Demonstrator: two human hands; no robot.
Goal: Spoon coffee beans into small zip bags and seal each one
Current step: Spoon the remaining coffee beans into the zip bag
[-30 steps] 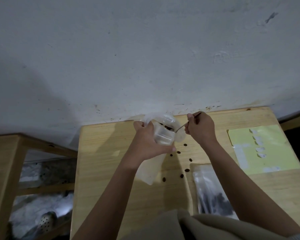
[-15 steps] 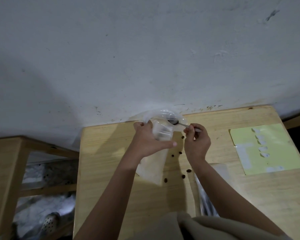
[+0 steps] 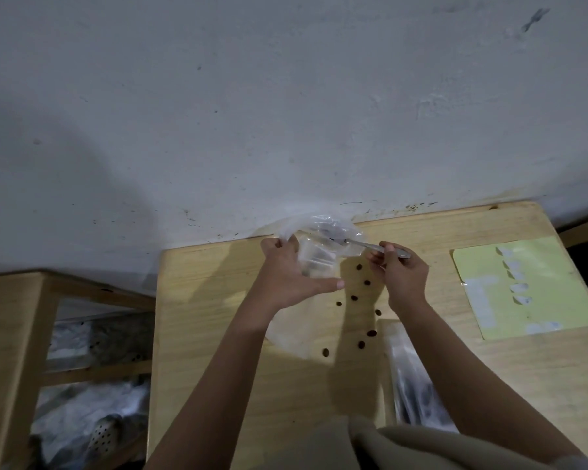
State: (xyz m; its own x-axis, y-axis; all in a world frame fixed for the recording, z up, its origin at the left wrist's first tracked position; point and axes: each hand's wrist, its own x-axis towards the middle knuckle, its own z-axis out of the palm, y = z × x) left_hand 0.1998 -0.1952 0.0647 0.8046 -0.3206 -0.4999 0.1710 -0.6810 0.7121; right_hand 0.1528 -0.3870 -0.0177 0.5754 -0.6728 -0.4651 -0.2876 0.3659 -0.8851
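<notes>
My left hand [image 3: 287,278] grips a small clear zip bag [image 3: 314,257] upright near the far edge of the wooden table [image 3: 218,334]. Behind it stands a large clear plastic bag [image 3: 323,227] holding dark coffee beans. My right hand [image 3: 401,269] pinches the handle of a metal spoon [image 3: 370,245], whose bowl reaches into the large bag. Several loose coffee beans [image 3: 354,297] lie scattered on the table between my hands. Another clear bag [image 3: 292,329] lies flat under my left wrist.
A yellow-green sheet [image 3: 530,286] with white stickers lies at the right. A clear packet with dark contents [image 3: 418,385] lies near the front edge under my right forearm. The grey wall runs along the table's far edge. A second wooden table [image 3: 11,317] stands at the left.
My right hand has swung the spoon from the small bag's mouth back into the large bag and turned its grip. My left hand keeps holding the small bag.
</notes>
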